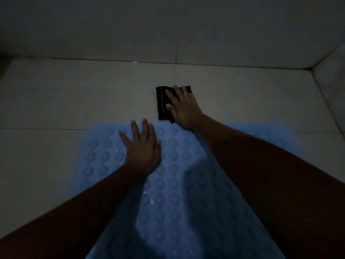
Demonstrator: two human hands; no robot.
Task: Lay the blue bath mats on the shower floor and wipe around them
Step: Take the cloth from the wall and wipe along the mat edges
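A pale blue bath mat (173, 184) with rows of round suction cups lies flat on the tiled shower floor (74, 98). My left hand (142, 146) rests palm down on the mat's far left part, fingers spread. My right hand (183, 107) presses flat on a folded black cloth (163, 103) that lies on the tiles just beyond the mat's far edge. The cloth's right part is hidden under the hand. Whether there is a second mat I cannot tell in the dim light.
The back wall (168, 28) meets the floor just beyond the cloth. A side wall (332, 75) closes the corner at the right. Bare tiles show to the left of the mat. The scene is dark.
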